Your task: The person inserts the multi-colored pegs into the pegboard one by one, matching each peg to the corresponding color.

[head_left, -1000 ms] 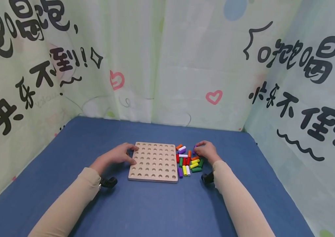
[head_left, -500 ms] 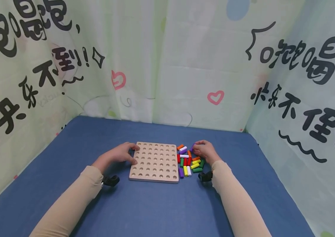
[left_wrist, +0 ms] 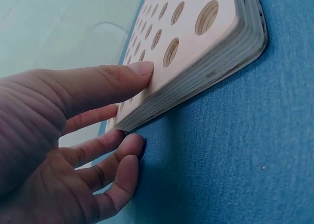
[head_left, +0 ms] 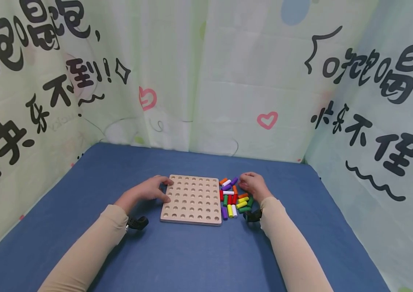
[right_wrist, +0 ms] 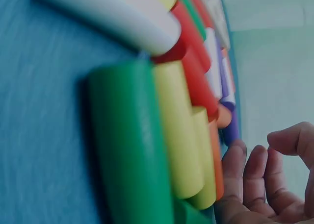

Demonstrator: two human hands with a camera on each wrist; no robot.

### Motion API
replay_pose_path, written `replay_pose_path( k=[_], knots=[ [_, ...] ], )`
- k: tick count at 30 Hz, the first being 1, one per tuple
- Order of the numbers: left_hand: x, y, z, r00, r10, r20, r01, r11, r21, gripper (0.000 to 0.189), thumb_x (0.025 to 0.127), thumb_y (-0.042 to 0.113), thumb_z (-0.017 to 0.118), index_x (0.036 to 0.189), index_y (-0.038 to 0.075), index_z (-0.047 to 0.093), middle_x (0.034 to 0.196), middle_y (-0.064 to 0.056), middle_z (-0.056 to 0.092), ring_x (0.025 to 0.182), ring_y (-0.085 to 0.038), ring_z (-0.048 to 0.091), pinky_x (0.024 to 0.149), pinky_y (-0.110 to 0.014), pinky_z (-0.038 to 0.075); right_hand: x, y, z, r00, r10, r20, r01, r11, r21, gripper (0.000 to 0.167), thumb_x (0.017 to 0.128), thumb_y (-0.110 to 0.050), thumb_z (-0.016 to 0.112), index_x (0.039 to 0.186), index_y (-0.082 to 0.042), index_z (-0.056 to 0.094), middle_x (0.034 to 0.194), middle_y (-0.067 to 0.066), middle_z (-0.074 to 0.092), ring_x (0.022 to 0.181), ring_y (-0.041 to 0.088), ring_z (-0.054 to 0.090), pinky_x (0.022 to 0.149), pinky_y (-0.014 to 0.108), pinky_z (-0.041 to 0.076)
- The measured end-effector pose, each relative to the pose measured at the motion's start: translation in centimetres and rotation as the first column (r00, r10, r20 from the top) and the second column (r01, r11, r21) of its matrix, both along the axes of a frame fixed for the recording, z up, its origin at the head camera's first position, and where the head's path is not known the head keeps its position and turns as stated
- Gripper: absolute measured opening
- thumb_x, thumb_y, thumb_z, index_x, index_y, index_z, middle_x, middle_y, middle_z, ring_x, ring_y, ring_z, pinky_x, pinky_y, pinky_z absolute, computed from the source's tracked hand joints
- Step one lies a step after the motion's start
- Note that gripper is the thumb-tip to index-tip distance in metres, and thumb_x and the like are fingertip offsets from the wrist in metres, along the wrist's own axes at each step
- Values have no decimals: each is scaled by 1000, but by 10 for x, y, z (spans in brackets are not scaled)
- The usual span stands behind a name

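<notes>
In the head view my left hand (head_left: 149,189) rests at the left edge of a wooden pegboard (head_left: 195,220) with rows of round holes. The left wrist view shows its thumb (left_wrist: 115,79) lying on top of the board's rim, with the lower fingers loosely bent beside the edge. Right of the board lies a heap of coloured pegs. My right hand (head_left: 253,185) is at the far right of this heap, next to a purple peg (head_left: 234,181). Its fingertips (right_wrist: 237,146) are right by that peg's end, with nothing held between thumb and fingers.
White, red, yellow, orange and green pegs lie close together, a green peg (right_wrist: 130,140) nearest the right wrist camera. Under everything is a blue cloth (head_left: 191,255). Printed curtains (head_left: 228,81) stand behind and at both sides.
The purple peg, pinched upright by my right hand at first, has tipped left and now lies beside the other pegs, let go. My left hand stays at the board.
</notes>
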State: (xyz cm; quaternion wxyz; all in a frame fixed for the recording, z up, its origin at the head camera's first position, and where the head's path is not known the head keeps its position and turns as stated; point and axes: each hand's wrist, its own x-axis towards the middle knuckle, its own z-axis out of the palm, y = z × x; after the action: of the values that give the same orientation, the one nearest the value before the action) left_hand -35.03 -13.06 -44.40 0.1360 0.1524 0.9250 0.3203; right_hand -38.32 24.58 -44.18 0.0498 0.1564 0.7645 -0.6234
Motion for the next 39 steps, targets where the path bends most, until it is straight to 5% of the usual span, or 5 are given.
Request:
replay_pose_path(
  k=[8, 16, 20, 28, 39],
  knots=[
    [-1, 0, 0, 1000, 2, 2, -2, 1000, 11, 65, 87, 21, 84, 145, 7, 58, 146, -20, 49, 133, -38, 48, 108, -55, 42, 0, 0, -1, 1000, 20, 0, -19, 980, 198, 40, 103, -19, 61, 136, 4, 56, 139, 25, 57, 127, 38, 61, 110, 45, 47],
    [1, 4, 4, 1000, -8, -2, 8, 1000, 14, 65, 87, 21, 84, 144, 7, 58, 145, -21, 49, 132, -39, 49, 106, -55, 42, 0, -13, 6, 997, 68, 27, -72, 876, 478, 44, 100, -24, 68, 135, 1, 60, 135, 24, 60, 116, 36, 61, 104, 47, 51],
    [0, 4, 5, 1000, -10, -2, 10, 1000, 17, 64, 87, 20, 85, 144, 7, 59, 145, -21, 49, 133, -38, 48, 107, -55, 42, 2, -18, 7, 995, 96, 22, -93, 839, 536, 44, 100, -24, 68, 135, 3, 61, 136, 24, 58, 119, 36, 57, 105, 49, 50],
    [-2, 2, 3, 1000, 6, -5, -6, 1000, 11, 65, 86, 21, 85, 144, 7, 59, 145, -20, 50, 134, -37, 48, 109, -55, 41, 0, -20, 8, 998, 67, 0, -58, 869, 492, 37, 98, -20, 71, 127, 0, 62, 126, 22, 61, 108, 32, 58, 100, 45, 52],
    [-2, -2, -1, 1000, -3, 7, 3, 1000, 23, 65, 86, 21, 86, 144, 7, 58, 145, -20, 50, 134, -38, 48, 108, -55, 41, -7, -16, 1, 1000, -23, 1, 22, 968, 250, 30, 100, -11, 67, 128, 1, 63, 129, 22, 64, 113, 32, 68, 104, 42, 52]
  ],
)
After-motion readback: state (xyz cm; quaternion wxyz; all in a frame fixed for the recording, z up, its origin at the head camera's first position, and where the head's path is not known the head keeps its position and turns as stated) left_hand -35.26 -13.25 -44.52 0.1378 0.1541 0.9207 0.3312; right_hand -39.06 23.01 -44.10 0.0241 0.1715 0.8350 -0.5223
